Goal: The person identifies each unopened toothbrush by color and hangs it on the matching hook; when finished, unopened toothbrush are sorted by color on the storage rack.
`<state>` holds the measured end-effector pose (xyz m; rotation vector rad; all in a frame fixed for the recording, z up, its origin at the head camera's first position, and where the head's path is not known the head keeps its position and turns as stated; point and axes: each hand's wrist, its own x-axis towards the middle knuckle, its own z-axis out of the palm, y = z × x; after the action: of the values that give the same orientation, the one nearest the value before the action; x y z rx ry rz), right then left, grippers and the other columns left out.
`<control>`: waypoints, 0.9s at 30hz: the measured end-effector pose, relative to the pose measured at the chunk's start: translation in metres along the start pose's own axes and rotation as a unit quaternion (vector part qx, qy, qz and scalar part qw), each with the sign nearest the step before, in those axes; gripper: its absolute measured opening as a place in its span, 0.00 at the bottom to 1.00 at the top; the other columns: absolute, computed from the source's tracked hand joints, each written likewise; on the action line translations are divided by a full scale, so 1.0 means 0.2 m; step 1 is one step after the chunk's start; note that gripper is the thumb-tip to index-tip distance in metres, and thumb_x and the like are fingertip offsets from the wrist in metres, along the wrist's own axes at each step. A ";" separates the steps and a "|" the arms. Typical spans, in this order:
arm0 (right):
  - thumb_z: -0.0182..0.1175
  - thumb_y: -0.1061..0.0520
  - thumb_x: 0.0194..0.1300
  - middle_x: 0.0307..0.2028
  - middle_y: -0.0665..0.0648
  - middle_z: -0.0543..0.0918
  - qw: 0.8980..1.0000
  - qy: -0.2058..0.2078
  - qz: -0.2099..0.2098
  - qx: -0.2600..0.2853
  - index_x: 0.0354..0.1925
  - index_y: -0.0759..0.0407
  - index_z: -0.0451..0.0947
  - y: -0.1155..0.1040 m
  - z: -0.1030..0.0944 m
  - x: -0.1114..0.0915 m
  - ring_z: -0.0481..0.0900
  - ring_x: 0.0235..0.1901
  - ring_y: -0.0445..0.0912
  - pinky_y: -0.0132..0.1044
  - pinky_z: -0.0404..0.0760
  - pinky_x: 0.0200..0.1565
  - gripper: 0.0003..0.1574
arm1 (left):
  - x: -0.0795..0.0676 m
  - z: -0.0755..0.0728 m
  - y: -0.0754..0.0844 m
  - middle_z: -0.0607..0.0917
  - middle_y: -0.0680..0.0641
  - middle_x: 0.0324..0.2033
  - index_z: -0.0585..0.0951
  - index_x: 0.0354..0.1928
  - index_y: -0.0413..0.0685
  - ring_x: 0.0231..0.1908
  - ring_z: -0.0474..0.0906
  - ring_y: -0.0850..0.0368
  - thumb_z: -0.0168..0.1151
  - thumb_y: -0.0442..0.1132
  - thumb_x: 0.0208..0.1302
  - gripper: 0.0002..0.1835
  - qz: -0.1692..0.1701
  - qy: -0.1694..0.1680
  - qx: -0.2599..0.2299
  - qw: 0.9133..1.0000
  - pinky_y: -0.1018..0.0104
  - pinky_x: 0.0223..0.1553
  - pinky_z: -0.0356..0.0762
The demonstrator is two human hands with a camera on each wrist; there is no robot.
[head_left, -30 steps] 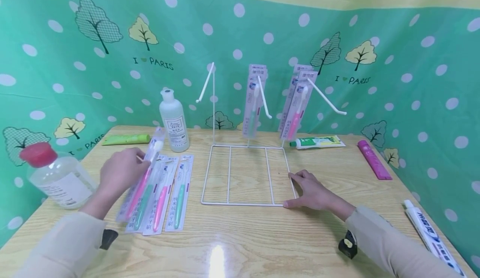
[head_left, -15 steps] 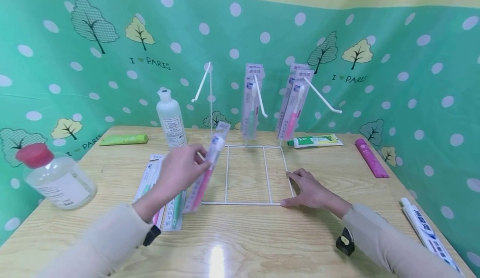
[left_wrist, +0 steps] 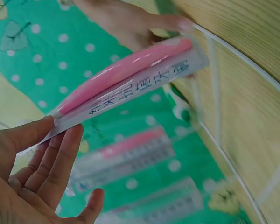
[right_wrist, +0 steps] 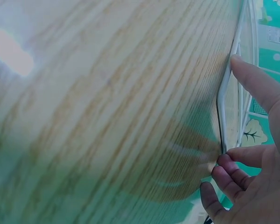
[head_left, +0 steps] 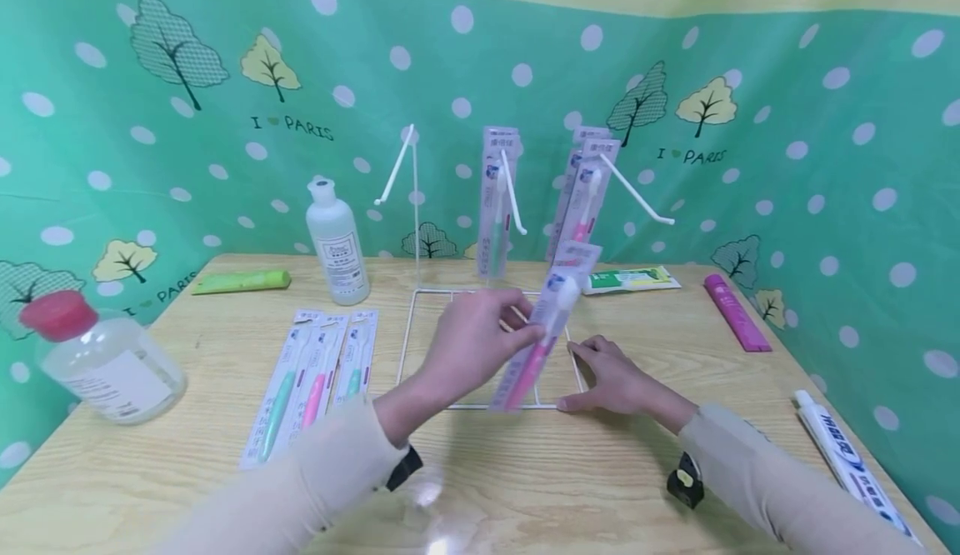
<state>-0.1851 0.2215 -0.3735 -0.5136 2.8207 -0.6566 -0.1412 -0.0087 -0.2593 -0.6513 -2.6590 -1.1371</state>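
Observation:
My left hand pinches a packaged pink toothbrush between thumb and fingers, tilted above the base of a white wire display rack. In the left wrist view its pink handle points away from the palm. My right hand holds the rack's front right corner, thumb on the front wire and fingers at the side wire. Packaged toothbrushes hang from the rack's middle hook and right hook; the left hook is bare. Three packaged toothbrushes lie left of the rack.
A clear bottle with a red cap and a white bottle stand at the left. Around the table edges lie a light green tube, a green and white toothpaste tube, a magenta tube and a white toothpaste tube.
My left hand has lifted the packaged pink toothbrush from the pile at the left and carried it rightward over the rack's base. My right hand stays on the rack's corner.

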 end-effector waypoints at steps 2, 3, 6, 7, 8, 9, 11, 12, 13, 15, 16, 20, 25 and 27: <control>0.68 0.33 0.41 0.57 0.62 0.63 1.000 0.012 -0.019 0.013 0.68 0.58 0.54 0.01 0.00 0.00 0.62 0.55 0.56 0.56 0.63 0.56 0.63 | 0.01 0.03 0.04 0.84 0.56 0.25 0.81 0.30 0.53 0.24 0.78 0.68 0.66 0.45 0.53 0.06 0.019 0.001 -0.024 1.000 0.73 0.27 0.76; 0.69 0.35 0.41 0.59 0.62 0.62 0.999 0.018 -0.036 0.027 0.68 0.57 0.54 0.01 0.01 0.00 0.61 0.57 0.56 0.57 0.61 0.57 0.62 | 0.02 0.05 0.07 0.84 0.56 0.26 0.82 0.30 0.52 0.24 0.78 0.69 0.67 0.44 0.53 0.06 0.028 0.003 -0.038 0.999 0.74 0.27 0.76; 0.73 0.44 0.40 0.64 0.61 0.60 0.991 0.038 -0.098 0.078 0.68 0.55 0.53 0.03 0.01 0.01 0.60 0.60 0.55 0.56 0.60 0.60 0.62 | 0.04 0.08 0.13 0.85 0.55 0.26 0.83 0.32 0.51 0.23 0.78 0.70 0.67 0.43 0.52 0.07 0.051 0.009 -0.076 0.996 0.76 0.26 0.75; 0.74 0.47 0.40 0.64 0.61 0.61 0.988 0.044 -0.121 0.084 0.67 0.57 0.54 0.03 0.01 0.01 0.62 0.60 0.55 0.54 0.61 0.59 0.60 | 0.05 0.09 0.15 0.85 0.55 0.26 0.83 0.32 0.50 0.23 0.78 0.70 0.68 0.43 0.52 0.07 0.055 0.011 -0.088 0.995 0.77 0.26 0.75; 0.74 0.49 0.40 0.61 0.61 0.64 0.985 0.049 -0.141 0.090 0.65 0.60 0.54 0.04 0.01 0.02 0.66 0.57 0.54 0.52 0.64 0.58 0.59 | 0.05 0.10 0.16 0.85 0.55 0.26 0.83 0.32 0.50 0.23 0.77 0.71 0.68 0.43 0.52 0.07 0.058 0.013 -0.098 0.993 0.77 0.25 0.75; 0.74 0.50 0.40 0.57 0.62 0.68 0.982 0.053 -0.154 0.094 0.63 0.62 0.56 0.04 0.01 0.02 0.70 0.54 0.54 0.50 0.68 0.56 0.56 | 0.06 0.10 0.18 0.85 0.56 0.26 0.83 0.32 0.50 0.23 0.77 0.71 0.68 0.44 0.52 0.08 0.059 0.016 -0.106 0.993 0.78 0.25 0.75; 0.74 0.51 0.41 0.54 0.64 0.71 0.979 0.064 -0.168 0.092 0.61 0.67 0.56 0.04 0.01 0.01 0.73 0.50 0.55 0.51 0.71 0.53 0.55 | 0.08 0.12 0.20 0.84 0.56 0.25 0.83 0.31 0.51 0.23 0.77 0.71 0.67 0.45 0.52 0.08 0.059 0.020 -0.115 0.991 0.78 0.24 0.75; 0.74 0.51 0.41 0.53 0.65 0.72 0.977 0.070 -0.179 0.089 0.59 0.70 0.57 0.04 0.01 0.00 0.73 0.50 0.56 0.52 0.71 0.53 0.54 | 0.09 0.13 0.22 0.84 0.57 0.25 0.83 0.31 0.51 0.23 0.77 0.71 0.67 0.45 0.52 0.07 0.059 0.022 -0.119 0.991 0.78 0.23 0.75; 0.73 0.51 0.42 0.53 0.67 0.71 0.975 0.074 -0.188 0.089 0.59 0.71 0.56 0.03 0.01 0.00 0.72 0.51 0.58 0.54 0.69 0.54 0.54 | 0.10 0.13 0.23 0.83 0.58 0.24 0.82 0.30 0.51 0.23 0.77 0.71 0.67 0.45 0.53 0.07 0.057 0.024 -0.124 0.990 0.78 0.22 0.75; 0.73 0.53 0.42 0.56 0.70 0.67 0.971 0.078 -0.203 0.095 0.61 0.72 0.54 0.02 0.00 -0.01 0.68 0.55 0.61 0.56 0.65 0.56 0.56 | 0.11 0.14 0.24 0.82 0.59 0.23 0.82 0.30 0.52 0.23 0.77 0.71 0.66 0.46 0.53 0.07 0.054 0.028 -0.131 0.989 0.77 0.22 0.75; 0.73 0.54 0.42 0.58 0.70 0.66 0.970 0.080 -0.212 0.092 0.62 0.72 0.53 0.01 0.00 -0.01 0.66 0.56 0.61 0.57 0.62 0.57 0.57 | 0.12 0.15 0.25 0.82 0.59 0.23 0.82 0.30 0.52 0.23 0.77 0.70 0.66 0.46 0.53 0.07 0.051 0.030 -0.134 0.989 0.76 0.21 0.75; 0.72 0.56 0.43 0.56 0.70 0.68 0.966 0.090 -0.234 0.054 0.61 0.71 0.58 0.00 -0.01 -0.03 0.67 0.54 0.62 0.59 0.62 0.57 0.51 | 0.14 0.16 0.26 0.81 0.60 0.22 0.82 0.33 0.51 0.24 0.77 0.69 0.65 0.46 0.54 0.08 0.038 0.032 -0.141 0.989 0.75 0.22 0.75; 0.71 0.56 0.45 0.61 0.72 0.60 0.969 0.073 -0.225 0.071 0.65 0.69 0.52 -0.01 -0.01 -0.04 0.57 0.60 0.66 0.63 0.56 0.58 0.56 | 0.16 0.19 0.25 0.81 0.59 0.23 0.83 0.35 0.51 0.25 0.76 0.68 0.64 0.45 0.56 0.08 0.014 0.032 -0.149 0.988 0.74 0.22 0.75; 0.71 0.55 0.45 0.61 0.72 0.59 0.972 0.063 -0.206 0.089 0.66 0.70 0.52 0.00 -0.01 -0.04 0.57 0.60 0.65 0.63 0.56 0.58 0.56 | 0.18 0.20 0.24 0.81 0.59 0.22 0.83 0.35 0.51 0.24 0.76 0.67 0.64 0.46 0.56 0.08 0.001 0.038 -0.153 0.988 0.73 0.22 0.75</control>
<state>-0.1775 0.2245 -0.3713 -1.0733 2.7483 -1.0386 -0.1504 0.0616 -0.2439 -0.6423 -2.4426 -1.5539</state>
